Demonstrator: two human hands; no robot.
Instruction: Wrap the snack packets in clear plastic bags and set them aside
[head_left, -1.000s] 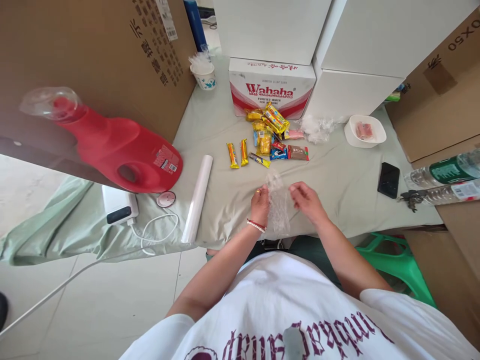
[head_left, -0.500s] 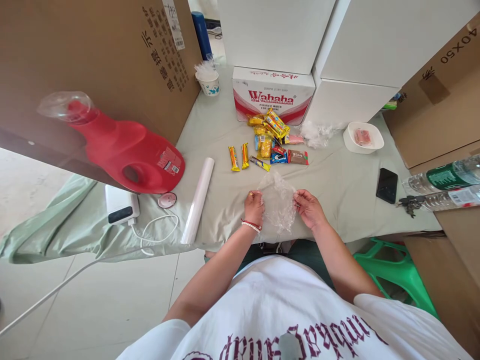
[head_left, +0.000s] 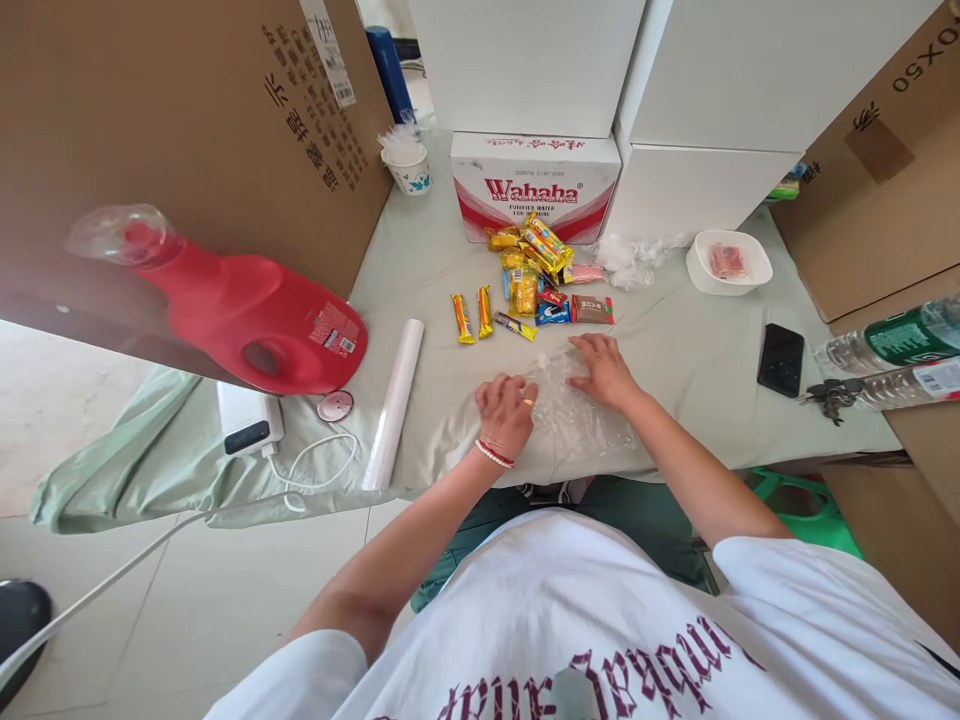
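A clear, crumpled plastic bag [head_left: 574,425] lies spread on the cloth near the table's front edge. My left hand [head_left: 506,415] rests palm down at the bag's left side, its fingers bent and slightly apart; the fingertips are partly hidden. On the bag's upper right part is my right hand [head_left: 606,372], with thumb and fingers spread. Just beyond the hands sits a pile of wrapped snacks [head_left: 525,285]. Two yellow snack bars [head_left: 463,319] lie side by side left of it, and another yellow-ended stick [head_left: 515,326] is nearest the bag.
A white roll [head_left: 394,405], a red jug [head_left: 255,320] and a power bank [head_left: 249,420] stand or lie leftward. Behind the snacks is a Wahaba-style water carton [head_left: 536,190]. To the right are a white bowl [head_left: 739,283], a phone [head_left: 781,360], keys [head_left: 834,397] and bottles [head_left: 900,340].
The bag, held up between both hands before, now lies flatter on the cloth. My right hand has moved up and spread its fingers; my left hand has loosened and turned palm down.
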